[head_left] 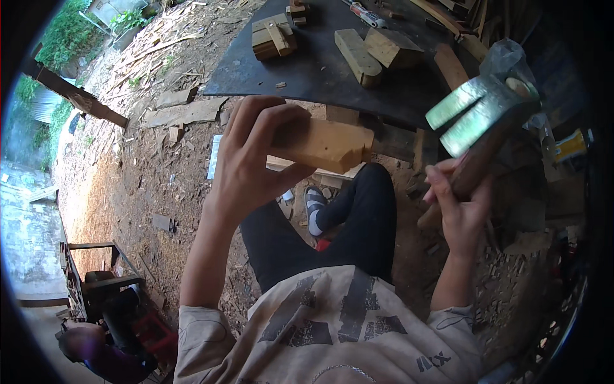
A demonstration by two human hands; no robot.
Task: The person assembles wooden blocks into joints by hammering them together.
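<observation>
Your left hand (252,160) is raised in front of you, the forearm rising from the lower edge toward 12 o'clock and the wrist bent so the back of the hand faces the camera. Its fingers (256,118) curl over the top of a wooden block (326,146) while the thumb presses up from below, so they are closed on the block's left end. The block is held in the air above your knees, near the middle of the view, with its long axis running from about 9 o'clock to 3 o'clock and tilted slightly down to the right; its free end points toward 3 o'clock. Your right hand (457,205) sits at 3 o'clock from the block, well apart from it, with the forearm climbing from the lower edge. Its fingers are wrapped tight around the wooden handle of a hammer (476,112). The handle's long axis runs from about 7 o'clock up to 1 o'clock, and the metal head is uppermost, its 2 claws pointing toward 9 o'clock. Beyond both hands, at 12 o'clock, a dark table (320,70) carries several wooden offcuts (358,56).
</observation>
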